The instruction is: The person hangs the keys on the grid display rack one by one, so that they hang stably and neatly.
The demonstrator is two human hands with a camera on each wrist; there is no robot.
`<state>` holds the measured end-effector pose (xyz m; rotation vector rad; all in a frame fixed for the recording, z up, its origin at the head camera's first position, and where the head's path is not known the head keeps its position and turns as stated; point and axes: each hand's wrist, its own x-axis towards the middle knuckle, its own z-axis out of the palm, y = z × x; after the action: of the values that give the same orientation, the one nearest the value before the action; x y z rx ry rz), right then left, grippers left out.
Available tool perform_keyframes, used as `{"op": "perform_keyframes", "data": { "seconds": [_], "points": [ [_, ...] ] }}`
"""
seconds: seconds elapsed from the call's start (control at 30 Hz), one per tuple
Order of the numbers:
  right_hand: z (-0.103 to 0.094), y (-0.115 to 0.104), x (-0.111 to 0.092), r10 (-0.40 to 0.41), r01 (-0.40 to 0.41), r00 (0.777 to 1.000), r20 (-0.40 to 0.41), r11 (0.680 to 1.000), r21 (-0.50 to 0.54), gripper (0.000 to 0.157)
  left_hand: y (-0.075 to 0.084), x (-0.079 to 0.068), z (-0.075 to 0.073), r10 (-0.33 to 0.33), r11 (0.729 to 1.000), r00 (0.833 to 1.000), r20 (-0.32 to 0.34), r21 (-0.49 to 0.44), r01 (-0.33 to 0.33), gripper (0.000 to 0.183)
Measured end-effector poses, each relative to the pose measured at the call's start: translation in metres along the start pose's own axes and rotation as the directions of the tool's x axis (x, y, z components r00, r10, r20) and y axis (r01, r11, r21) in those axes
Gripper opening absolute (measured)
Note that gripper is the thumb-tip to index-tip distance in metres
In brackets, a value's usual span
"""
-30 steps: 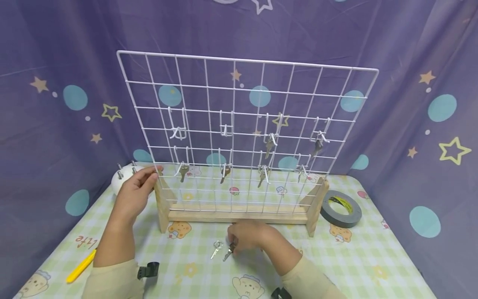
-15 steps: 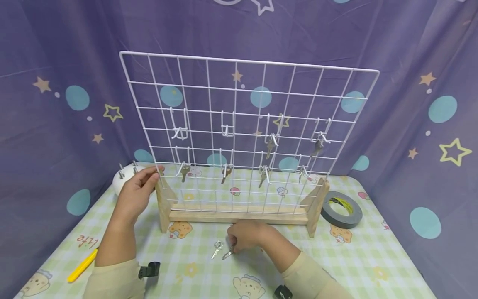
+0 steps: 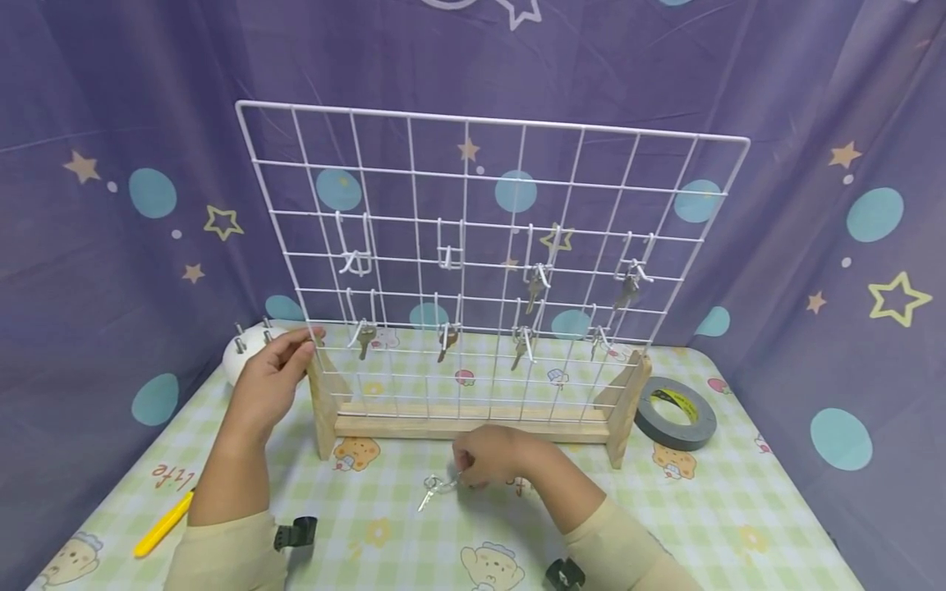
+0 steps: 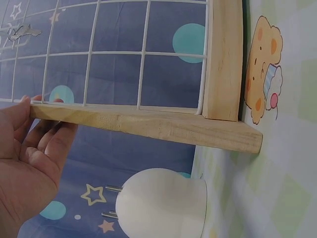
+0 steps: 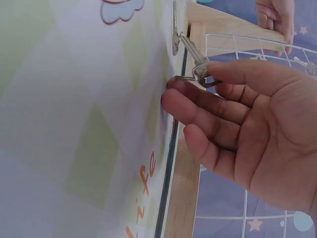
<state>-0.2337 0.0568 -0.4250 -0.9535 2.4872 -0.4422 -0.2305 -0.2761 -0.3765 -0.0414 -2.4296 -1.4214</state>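
Observation:
My left hand grips the top of the left wooden upright of a stand that bears a white wire grid. Thumb and fingers lie on opposite sides of the wood in the left wrist view. Just in front of the stand's base, my right hand pinches a silver key by its ring, between thumb and fingertips. The key is raised at an angle, low over the cloth. A second silver key with a ring lies on the table to the left of that hand.
Several white hooks hang on the grid; two upper left hooks, including this hook, bear no key. Other hooks carry keys, such as this key. Grey tape roll stands right, a yellow-handled tool left, a white rounded object behind.
My right hand has picked up the key it was touching on the table and lifted it slightly. The left hand keeps its grip on the upright.

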Motion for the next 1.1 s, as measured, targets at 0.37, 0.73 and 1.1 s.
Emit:
{"op": "perform_keyframes", "data": {
  "seconds": [0.37, 0.73, 1.1],
  "points": [
    [-0.0008, 0.0028, -0.0009, -0.062, 0.061, 0.998, 0.004, 0.990, 0.129, 0.012, -0.0020, 0.0015, -0.0006, 0.002, 1.000, 1.000, 0.010, -0.020, -0.001, 0.048],
    [-0.0019, 0.0024, -0.0030, -0.054, 0.055, 0.998, -0.014, 0.989, 0.138, 0.010, -0.0003, 0.0013, -0.0001, 0.011, 0.999, 1.000, 0.014, -0.036, -0.011, 0.048],
    [-0.0050, -0.0026, -0.0076, -0.059, 0.068, 0.996, -0.072, 0.990, 0.127, 0.011, 0.0000, 0.0011, 0.0003, 0.033, 0.998, 0.999, 0.010, -0.057, -0.032, 0.047]
  ]
}}
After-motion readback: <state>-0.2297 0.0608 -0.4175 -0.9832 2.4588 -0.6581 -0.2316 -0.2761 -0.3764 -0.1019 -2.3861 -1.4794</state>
